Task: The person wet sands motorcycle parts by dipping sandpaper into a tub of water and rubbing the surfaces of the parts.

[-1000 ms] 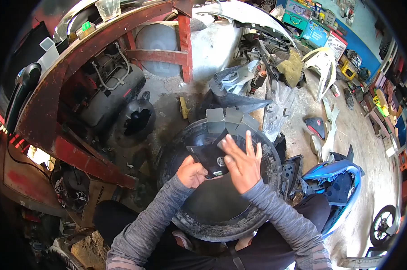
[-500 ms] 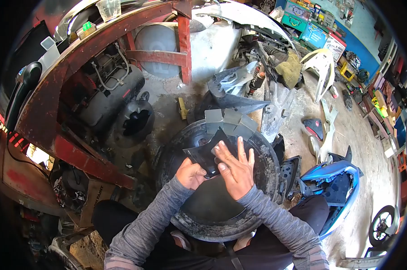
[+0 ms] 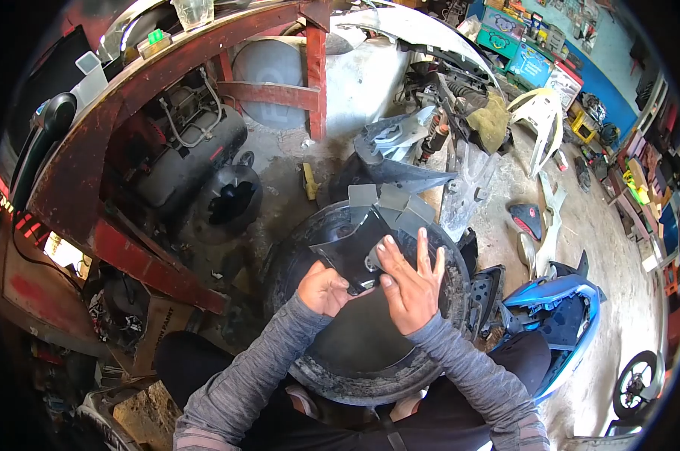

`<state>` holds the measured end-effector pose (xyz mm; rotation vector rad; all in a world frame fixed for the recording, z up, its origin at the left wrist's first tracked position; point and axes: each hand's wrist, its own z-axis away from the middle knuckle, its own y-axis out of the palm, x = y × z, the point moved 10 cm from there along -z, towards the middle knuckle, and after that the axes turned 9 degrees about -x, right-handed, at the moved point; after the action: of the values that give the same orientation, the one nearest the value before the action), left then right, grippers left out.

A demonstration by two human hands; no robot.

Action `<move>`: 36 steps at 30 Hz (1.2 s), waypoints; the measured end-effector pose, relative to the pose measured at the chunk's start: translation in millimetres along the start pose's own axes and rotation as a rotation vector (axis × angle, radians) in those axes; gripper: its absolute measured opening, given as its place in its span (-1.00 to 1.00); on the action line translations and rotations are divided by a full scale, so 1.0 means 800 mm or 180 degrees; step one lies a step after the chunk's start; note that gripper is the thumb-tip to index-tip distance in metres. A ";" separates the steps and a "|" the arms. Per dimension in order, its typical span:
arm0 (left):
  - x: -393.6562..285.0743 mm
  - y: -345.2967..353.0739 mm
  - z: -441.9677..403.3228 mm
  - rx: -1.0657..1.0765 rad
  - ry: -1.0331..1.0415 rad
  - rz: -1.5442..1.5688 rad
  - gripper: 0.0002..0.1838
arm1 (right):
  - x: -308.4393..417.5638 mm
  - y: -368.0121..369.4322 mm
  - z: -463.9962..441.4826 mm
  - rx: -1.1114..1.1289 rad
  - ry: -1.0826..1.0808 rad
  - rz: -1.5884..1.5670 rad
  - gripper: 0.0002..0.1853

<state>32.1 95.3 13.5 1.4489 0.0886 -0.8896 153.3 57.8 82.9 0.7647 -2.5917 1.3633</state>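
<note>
"What are the hands doing in the head view?"

"Mid-frame, the left hand (image 3: 323, 291) is pinching the lower-left edge of a black panel (image 3: 346, 257) above a big tire (image 3: 456, 279). The right hand (image 3: 411, 292) is lying over its right side, fingers spread, maybe pressing it."

"What is the next move needing?"

"A steady left pinch, I think."

"What is hiding?"

"The right hand is partly covering a round mark (image 3: 371, 261). I'm not seeing the panel's underside."

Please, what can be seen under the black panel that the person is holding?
Below the black panel in the left hand, a tyre-like ring around a dark surface shows. What lies directly under the panel is covered, so I cannot tell.
</note>
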 end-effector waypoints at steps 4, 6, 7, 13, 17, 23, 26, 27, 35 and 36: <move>0.008 -0.009 -0.004 -0.0094 0.0112 -0.0376 -0.25 | 0.026 0.008 -0.004 0.0191 -0.0132 -0.0142 -0.50; 0.001 -0.019 -0.004 -0.0076 0.0155 -0.0361 -0.24 | 0.042 0.011 0.013 0.0323 -0.0394 -0.0114 -0.47; 0.000 -0.021 -0.004 -0.0018 0.0127 -0.0323 -0.25 | 0.040 0.009 0.017 0.0319 -0.0413 -0.0058 -0.46; 0.012 -0.002 -0.002 0.0080 0.0029 -0.0373 -0.26 | 0.007 -0.002 -0.007 -0.0006 -0.0015 -0.0036 -0.53; 0.016 -0.008 -0.005 -0.0030 0.0104 -0.0329 -0.30 | 0.034 0.004 0.000 0.0166 -0.0289 -0.0004 -0.49; 0.002 -0.004 0.001 0.0078 0.0085 -0.0012 -0.31 | 0.015 -0.003 0.016 -0.0008 -0.0377 0.0192 -0.49; 0.009 -0.004 -0.003 0.0190 0.0038 -0.0054 -0.30 | 0.000 -0.007 -0.007 -0.0003 -0.0107 -0.0076 -0.53; 0.013 0.001 -0.005 0.0330 0.0000 -0.0188 -0.29 | 0.005 -0.006 -0.013 0.0019 -0.0157 -0.0047 -0.53; 0.001 -0.019 -0.008 0.0213 0.0031 0.0053 -0.32 | -0.007 0.005 0.002 -0.0021 -0.0256 0.0180 -0.50; 0.002 -0.019 -0.007 0.0214 0.0028 0.0069 -0.32 | -0.006 0.004 0.005 -0.0009 -0.0259 0.0190 -0.50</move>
<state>27.4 101.4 -1.1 1.5139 0.0500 -0.8757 156.2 57.7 76.4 0.7640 -2.6988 1.3720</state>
